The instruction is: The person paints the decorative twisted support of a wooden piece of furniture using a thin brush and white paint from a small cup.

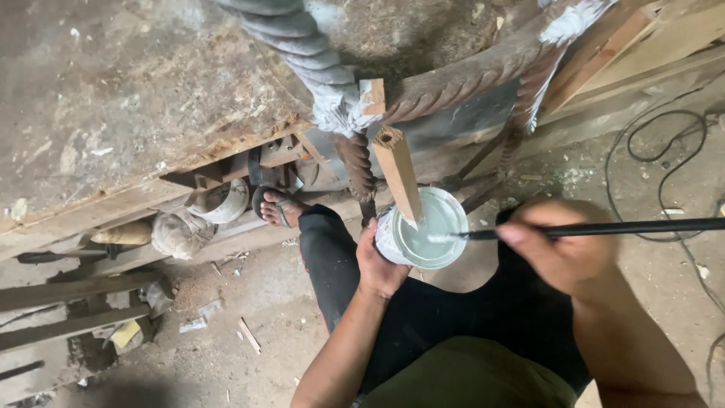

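A long black-handled brush (604, 227) is held almost level, its long axis running from the right edge of the scene leftward, with the tip pointed left and slightly down into the pale grey paint of a small paint can (424, 228). The handle is pinched in the right hand (563, 249), whose fingers are closed around it near the bristle end; the wrist is bent, and the forearm is seen rising from the near right corner. The can is kept upright, its open mouth facing up, just left of centre, above a knee clad in black trousers (332, 257). It is gripped from the left by the left hand (377, 264), the fingers wrapped tight around its side, with the forearm stretched up from the near edge. A squared wooden stick (398, 172) is stood in the can, leaning up and to the left. Just beyond the can, twisted rope-carved wooden rails (453, 79) are seen, partly coated in grey. A sandalled foot (278, 206) is rested on the dusty floor (226, 302) to the left, and a black cable (664, 151) is coiled far right.
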